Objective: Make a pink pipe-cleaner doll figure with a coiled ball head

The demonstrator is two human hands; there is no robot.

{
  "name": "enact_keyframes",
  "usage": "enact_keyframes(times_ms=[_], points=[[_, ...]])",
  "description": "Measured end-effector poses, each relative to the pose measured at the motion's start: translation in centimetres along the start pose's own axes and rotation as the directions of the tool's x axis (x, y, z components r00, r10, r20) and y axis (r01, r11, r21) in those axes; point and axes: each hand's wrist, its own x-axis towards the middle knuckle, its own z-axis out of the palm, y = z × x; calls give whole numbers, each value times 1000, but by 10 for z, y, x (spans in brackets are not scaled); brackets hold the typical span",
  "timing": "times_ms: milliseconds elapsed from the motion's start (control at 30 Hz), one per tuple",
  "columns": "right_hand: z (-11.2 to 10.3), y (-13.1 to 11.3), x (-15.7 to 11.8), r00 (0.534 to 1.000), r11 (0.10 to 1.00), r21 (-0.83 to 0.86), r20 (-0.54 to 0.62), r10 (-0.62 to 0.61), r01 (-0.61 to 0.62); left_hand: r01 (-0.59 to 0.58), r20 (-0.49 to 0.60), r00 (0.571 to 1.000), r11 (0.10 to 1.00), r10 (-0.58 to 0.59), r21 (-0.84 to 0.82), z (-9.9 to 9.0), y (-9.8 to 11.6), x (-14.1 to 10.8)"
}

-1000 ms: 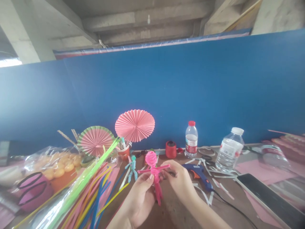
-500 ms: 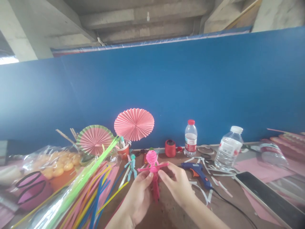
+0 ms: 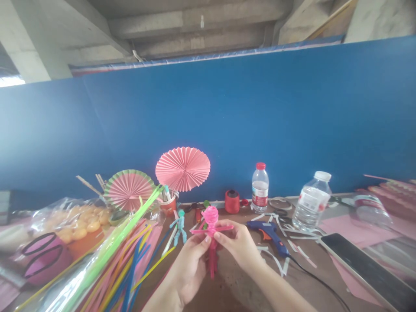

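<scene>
A pink pipe-cleaner doll [image 3: 211, 216] is held upright over the brown table, its round coiled head on top, arms stretched sideways and legs hanging down. My left hand [image 3: 194, 260] is closed on its body from the left, thumb at the chest. From the right, my right hand [image 3: 238, 242] pinches the doll at the chest and under one arm. Just left of the doll stands a blue pipe-cleaner figure [image 3: 180, 227]. Behind my right hand lies a blue hot glue gun [image 3: 271, 234] with an orange trigger.
Colourful pipe cleaners [image 3: 130, 260] lie at the left, near a bag of orange balls [image 3: 81, 223]. Pink paper fans [image 3: 183, 169] stand behind. Two water bottles [image 3: 260, 190], a red thread spool [image 3: 232, 202], paper strips and a phone [image 3: 367, 268] occupy the right. A blue partition [image 3: 260, 108] rises at the back.
The doll has shifted slightly right and turned a little in my hands. My right fingers have moved in closer to its chest. The things on the table stay put.
</scene>
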Motion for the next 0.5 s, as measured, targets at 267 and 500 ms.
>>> enact_keyframes(times_ms=[267, 500], points=[[-17, -11, 1, 954, 996, 75, 293, -66, 46, 120, 22, 992, 986, -123, 115, -16, 7, 4], [-26, -11, 3, 931, 994, 35, 355, 85, -105, 168, 137, 958, 880, -252, 444, -15, 16, -3]])
